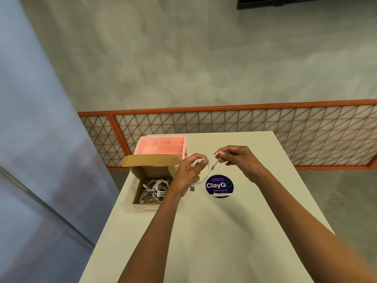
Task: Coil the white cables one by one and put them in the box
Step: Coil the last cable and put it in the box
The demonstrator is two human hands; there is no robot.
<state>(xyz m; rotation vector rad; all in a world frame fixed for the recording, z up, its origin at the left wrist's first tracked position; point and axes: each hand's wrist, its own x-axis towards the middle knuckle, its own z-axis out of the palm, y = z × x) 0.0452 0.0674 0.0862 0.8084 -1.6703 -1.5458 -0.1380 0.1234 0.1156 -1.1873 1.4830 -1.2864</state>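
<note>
White cable (206,175) is in the air between both hands, above the table (214,231), just right of the cardboard box (152,170). Left hand (189,172) has fingers curled round several coiled loops; one loop sags below it and the USB plug (192,188) dangles under the palm. Right hand (236,158) pinches the free end with thumb and forefinger, small connector (213,167) hanging just below. Box flap is open, with a pile of coiled white cables (155,190) inside. Pink divided organiser (163,149) touches the box's far side. Round purple ClayGo sticker (219,185) is on the tabletop, below the hands
</note>
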